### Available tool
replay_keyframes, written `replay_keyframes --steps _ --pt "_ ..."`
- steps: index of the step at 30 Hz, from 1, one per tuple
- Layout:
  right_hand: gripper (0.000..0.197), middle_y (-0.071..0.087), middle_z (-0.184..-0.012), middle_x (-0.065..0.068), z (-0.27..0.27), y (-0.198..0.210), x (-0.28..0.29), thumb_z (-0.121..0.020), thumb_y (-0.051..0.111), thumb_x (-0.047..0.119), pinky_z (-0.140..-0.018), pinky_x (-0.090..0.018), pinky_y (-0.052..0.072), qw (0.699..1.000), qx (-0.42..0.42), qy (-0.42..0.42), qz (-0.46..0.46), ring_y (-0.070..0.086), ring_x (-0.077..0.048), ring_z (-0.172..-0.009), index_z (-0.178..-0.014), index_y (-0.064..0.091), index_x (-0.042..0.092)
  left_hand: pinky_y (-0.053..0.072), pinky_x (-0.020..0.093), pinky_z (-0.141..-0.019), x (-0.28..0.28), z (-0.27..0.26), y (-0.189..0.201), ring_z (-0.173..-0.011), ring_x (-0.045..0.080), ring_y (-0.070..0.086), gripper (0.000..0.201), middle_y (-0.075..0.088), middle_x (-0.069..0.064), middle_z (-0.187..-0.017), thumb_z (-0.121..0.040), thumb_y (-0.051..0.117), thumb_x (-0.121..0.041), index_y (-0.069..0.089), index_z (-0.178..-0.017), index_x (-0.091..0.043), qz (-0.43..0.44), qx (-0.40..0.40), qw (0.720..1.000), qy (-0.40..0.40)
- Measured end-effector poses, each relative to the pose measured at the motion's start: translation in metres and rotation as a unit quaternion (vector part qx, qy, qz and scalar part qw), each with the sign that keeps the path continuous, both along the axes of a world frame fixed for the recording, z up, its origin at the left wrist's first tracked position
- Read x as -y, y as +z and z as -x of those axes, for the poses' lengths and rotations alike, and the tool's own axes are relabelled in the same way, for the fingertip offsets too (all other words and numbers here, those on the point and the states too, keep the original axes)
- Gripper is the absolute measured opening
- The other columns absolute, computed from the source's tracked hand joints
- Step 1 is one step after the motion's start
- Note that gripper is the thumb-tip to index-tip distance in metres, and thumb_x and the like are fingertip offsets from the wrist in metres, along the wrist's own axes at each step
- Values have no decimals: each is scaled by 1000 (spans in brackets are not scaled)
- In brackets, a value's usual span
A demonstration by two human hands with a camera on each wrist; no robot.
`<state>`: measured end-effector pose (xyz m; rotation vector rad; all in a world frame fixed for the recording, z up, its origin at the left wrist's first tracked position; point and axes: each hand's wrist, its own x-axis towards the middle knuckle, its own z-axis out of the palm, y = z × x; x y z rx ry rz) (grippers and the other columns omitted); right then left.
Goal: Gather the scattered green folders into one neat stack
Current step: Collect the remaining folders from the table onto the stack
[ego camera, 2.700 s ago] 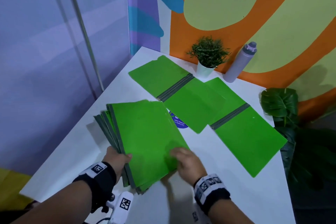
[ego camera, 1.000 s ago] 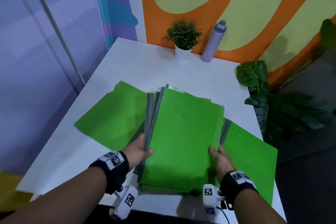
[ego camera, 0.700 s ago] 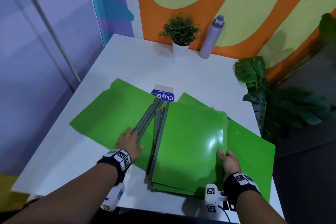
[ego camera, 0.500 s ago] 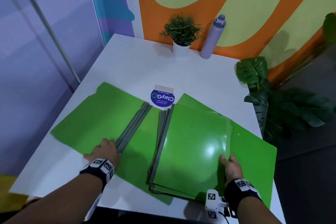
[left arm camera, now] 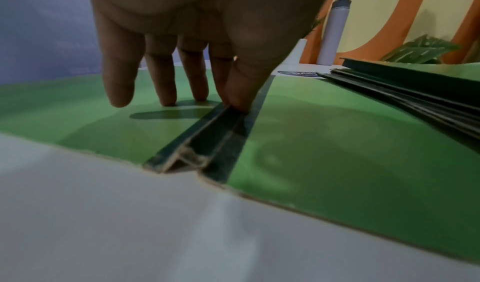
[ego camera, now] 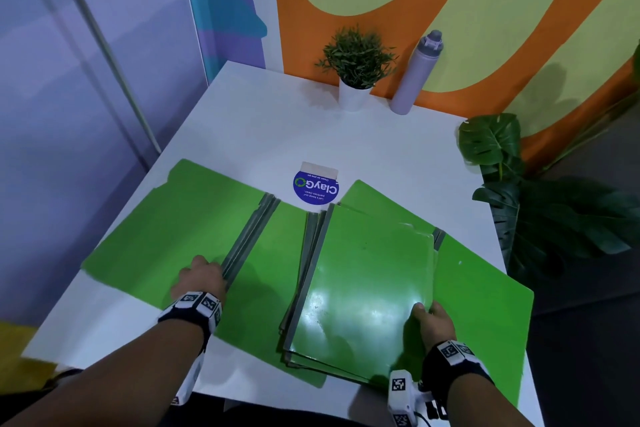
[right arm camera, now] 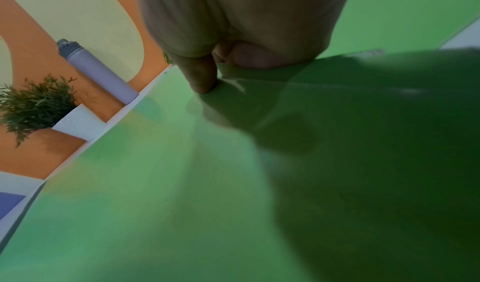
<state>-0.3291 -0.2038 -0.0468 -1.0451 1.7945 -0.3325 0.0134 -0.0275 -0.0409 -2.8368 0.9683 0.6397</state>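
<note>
A stack of closed green folders (ego camera: 363, 288) lies near the front of the white table (ego camera: 277, 135). My right hand (ego camera: 431, 319) grips its right edge, thumb on top (right arm camera: 202, 81) and the other fingers hidden beneath. The stack rests partly on an open green folder (ego camera: 485, 305) at the right. A second open folder (ego camera: 173, 225) lies flat at the left, its right flap reaching under the stack. My left hand (ego camera: 199, 277) rests on it with straight fingers (left arm camera: 166, 93), thumb tip in the grey spine (left arm camera: 223, 138).
A round blue sticker (ego camera: 316, 188) sits just beyond the folders. A small potted plant (ego camera: 356, 66) and a lilac bottle (ego camera: 415, 76) stand at the far edge against the painted wall. A big leafy plant (ego camera: 519, 184) stands off the table's right side.
My left hand let go of the stack and slid the left open folder out to the left. My right hand kept hold of the stack, which shifted slightly right.
</note>
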Motion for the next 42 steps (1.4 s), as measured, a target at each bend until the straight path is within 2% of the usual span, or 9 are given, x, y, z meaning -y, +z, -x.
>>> replay_keyframes --steps 4,8,12,15,19,24,32,39,42 --pt "42 50 -132 -15 -4 3 0 -94 48 19 -101 -55 38 998 42 -34 -14 48 -40 -119 -135 42 12 56 42 -83 7 3 13 -86 22 55 19 44 6 -97 -86 61 -18 59 -103 -8 20 -4 1000 22" --pt "53 33 -150 -11 -8 17 7 -95 47 23 -104 -60 32 995 76 -56 -11 36 -40 -131 -145 29 24 52 44 -80 21 -9 55 -81 28 51 12 51 19 -108 -92 48 -7 55 -100 -1 192 9 977 88" --pt "55 26 -155 -8 -8 25 18 -96 49 22 -110 -56 23 993 98 -60 27 26 -37 -138 -146 26 19 41 44 -67 28 -31 120 -72 36 51 5 51 16 -79 -94 40 -5 42 -91 -7 304 80 942 119" --pt "52 34 -150 -13 -13 25 19 -96 49 16 -108 -52 29 993 96 -49 43 35 -38 -133 -144 32 16 35 41 -64 25 -31 157 -67 32 44 3 44 11 -65 -97 36 -9 39 -97 -10 370 83 917 124" --pt "52 32 -151 -14 -26 19 8 -97 44 12 -109 -51 30 997 70 -18 34 34 -37 -134 -146 28 14 37 38 -73 25 -23 157 -80 32 48 18 54 14 -86 -97 40 -9 49 -112 -7 450 33 877 167" --pt "48 32 -151 -14 -38 19 -2 -99 38 11 -105 -45 33 997 82 0 -8 37 -37 -131 -146 29 16 42 39 -91 22 -9 104 -100 36 56 31 63 27 -117 -97 41 -8 57 -124 -5 370 -89 905 190" --pt "46 31 -151 -14 -36 25 -4 -100 36 15 -108 -47 28 998 64 -3 -15 32 -37 -135 -145 29 12 39 34 -79 18 -28 133 -86 27 52 28 59 13 -95 -97 40 -12 59 -118 -12 455 -62 862 216" --pt "85 27 -153 -14 -53 31 -7 -82 36 72 -111 -50 24 980 159 -34 -114 28 -36 -138 -146 27 17 37 28 -71 27 -6 73 -78 24 51 29 67 19 -105 -95 45 -8 61 -119 -5 287 -144 937 139" --pt "82 36 -149 -17 -63 35 -12 -85 37 68 -99 -44 38 983 159 13 -91 38 -36 -133 -143 32 11 40 25 -71 24 23 38 -85 28 61 30 67 16 -107 -94 46 -9 63 -118 -5 202 -188 953 124"
